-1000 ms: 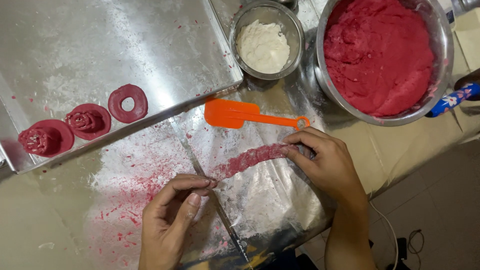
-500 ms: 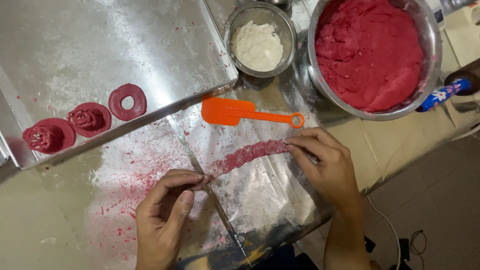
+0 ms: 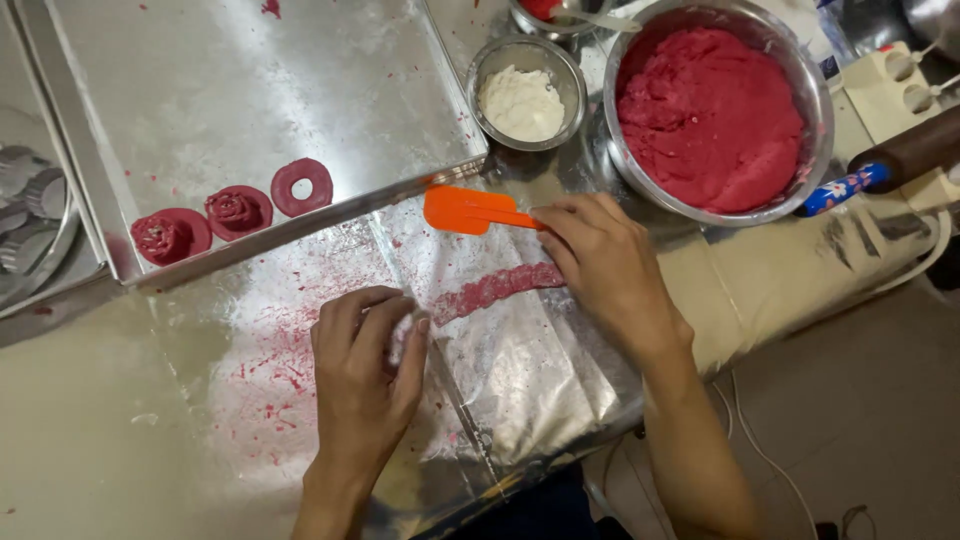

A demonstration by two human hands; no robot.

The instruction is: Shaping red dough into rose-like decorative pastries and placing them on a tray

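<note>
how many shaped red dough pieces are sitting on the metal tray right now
3, in a row at the tray's lower left edge: a ring with a hole on the right, a rose-like swirl in the middle, another swirl on the left. None appear hidden.

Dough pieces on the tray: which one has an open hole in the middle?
The rightmost red piece, a flat ring with tray showing through. The other two are rolled rosettes, no hole.

Dough strip (image 3: 497, 290) on foil sheet (image 3: 540, 370), between left hand (image 3: 365, 365) and right hand (image 3: 610, 265); spatula (image 3: 470, 210) behind; baking tray (image 3: 250, 90) far left; dough bowl (image 3: 815, 140) far right.
</note>
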